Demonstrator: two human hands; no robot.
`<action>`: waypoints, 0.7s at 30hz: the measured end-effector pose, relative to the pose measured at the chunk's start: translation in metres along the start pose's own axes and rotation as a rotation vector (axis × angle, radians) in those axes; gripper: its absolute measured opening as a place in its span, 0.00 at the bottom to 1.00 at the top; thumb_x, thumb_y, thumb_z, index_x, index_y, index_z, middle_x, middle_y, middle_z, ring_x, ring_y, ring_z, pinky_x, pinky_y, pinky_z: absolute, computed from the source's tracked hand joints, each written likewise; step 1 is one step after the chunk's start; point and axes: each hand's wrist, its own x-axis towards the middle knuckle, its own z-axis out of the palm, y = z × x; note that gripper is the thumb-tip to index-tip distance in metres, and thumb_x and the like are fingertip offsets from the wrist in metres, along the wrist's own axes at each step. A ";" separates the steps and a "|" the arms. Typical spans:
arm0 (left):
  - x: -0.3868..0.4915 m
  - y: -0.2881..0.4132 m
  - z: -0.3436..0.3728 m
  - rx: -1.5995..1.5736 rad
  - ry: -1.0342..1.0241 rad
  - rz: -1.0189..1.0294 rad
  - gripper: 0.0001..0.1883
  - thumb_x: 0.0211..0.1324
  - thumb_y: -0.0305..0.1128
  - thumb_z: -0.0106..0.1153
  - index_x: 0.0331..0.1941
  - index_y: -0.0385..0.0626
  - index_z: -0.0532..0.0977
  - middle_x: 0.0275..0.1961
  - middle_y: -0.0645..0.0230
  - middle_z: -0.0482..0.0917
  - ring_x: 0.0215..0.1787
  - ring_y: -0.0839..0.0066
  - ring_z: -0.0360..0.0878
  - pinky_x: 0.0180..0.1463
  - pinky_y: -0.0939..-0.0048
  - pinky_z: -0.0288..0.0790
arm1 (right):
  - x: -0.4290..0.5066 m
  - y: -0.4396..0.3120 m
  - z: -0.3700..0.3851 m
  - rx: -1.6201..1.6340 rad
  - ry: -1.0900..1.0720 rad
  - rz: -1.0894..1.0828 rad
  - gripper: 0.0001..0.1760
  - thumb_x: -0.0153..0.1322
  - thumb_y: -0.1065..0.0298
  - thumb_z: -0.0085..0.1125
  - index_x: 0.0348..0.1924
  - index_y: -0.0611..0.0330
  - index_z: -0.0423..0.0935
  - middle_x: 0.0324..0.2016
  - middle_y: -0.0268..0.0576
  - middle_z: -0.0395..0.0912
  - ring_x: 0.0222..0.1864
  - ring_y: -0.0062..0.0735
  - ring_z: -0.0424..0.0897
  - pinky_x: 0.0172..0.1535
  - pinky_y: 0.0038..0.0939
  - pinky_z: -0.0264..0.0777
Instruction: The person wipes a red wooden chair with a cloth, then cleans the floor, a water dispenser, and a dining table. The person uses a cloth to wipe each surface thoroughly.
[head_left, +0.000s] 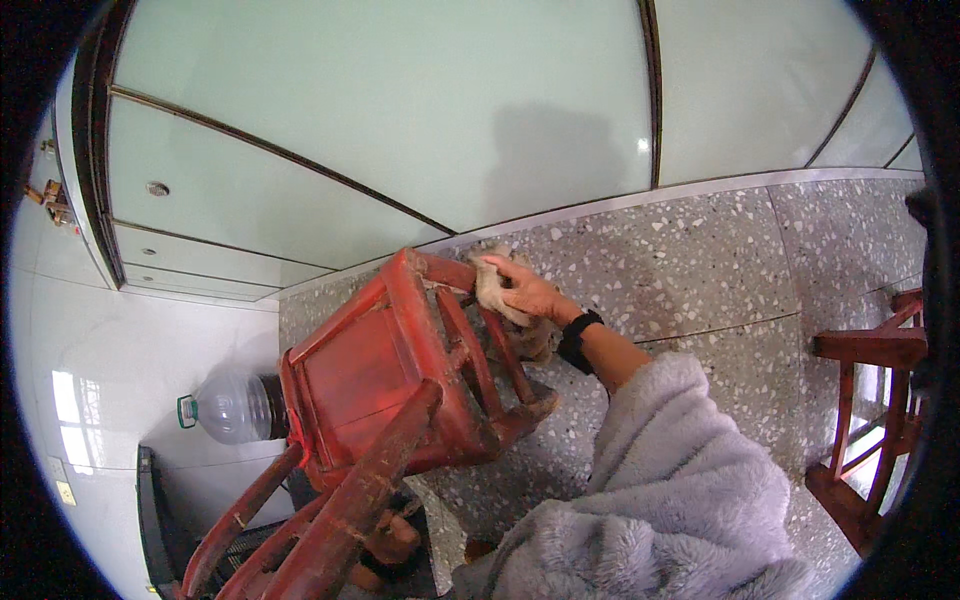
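A red wooden chair (360, 356) with worn, scuffed paint lies tipped over before me on the speckled floor. My right hand (534, 291), with a dark band at the wrist, presses a crumpled, dirty beige cloth (495, 289) on the end of an upper rail of the chair. Part of the cloth hangs behind the chair's bars. Low in the picture, my left hand (394, 537) is curled at one of the thick round bars (352, 487); that bar and shadow hide much of it.
Pale glass-like panels (390, 112) with dark frames rise beyond the chair. A large clear plastic bottle (232, 407) with a green handle sits at the left, near a black-framed object (154, 510). Another red wooden piece of furniture (870, 347) stands on the terrazzo floor (720, 262) at right.
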 end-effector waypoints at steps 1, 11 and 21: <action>0.004 0.005 0.001 -0.227 -0.004 -0.057 0.22 0.60 0.36 0.61 0.54 0.39 0.67 0.50 0.58 0.75 0.51 0.62 0.76 0.62 0.58 0.70 | 0.004 -0.016 0.003 -0.020 0.003 -0.069 0.40 0.66 0.66 0.64 0.69 0.56 0.57 0.58 0.59 0.72 0.59 0.58 0.73 0.62 0.46 0.66; 0.043 0.071 0.039 -0.287 0.036 -0.080 0.21 0.59 0.33 0.62 0.52 0.39 0.67 0.47 0.59 0.75 0.49 0.61 0.77 0.65 0.52 0.68 | 0.039 -0.074 0.029 -0.160 0.247 -0.411 0.42 0.62 0.56 0.73 0.65 0.54 0.62 0.60 0.58 0.70 0.63 0.56 0.70 0.63 0.45 0.66; 0.057 0.081 0.039 -0.193 0.028 -0.043 0.19 0.59 0.33 0.62 0.51 0.39 0.67 0.45 0.60 0.75 0.48 0.62 0.77 0.64 0.52 0.68 | 0.033 -0.009 0.018 0.144 -0.065 0.197 0.47 0.59 0.48 0.79 0.63 0.60 0.64 0.49 0.46 0.80 0.52 0.36 0.78 0.55 0.37 0.72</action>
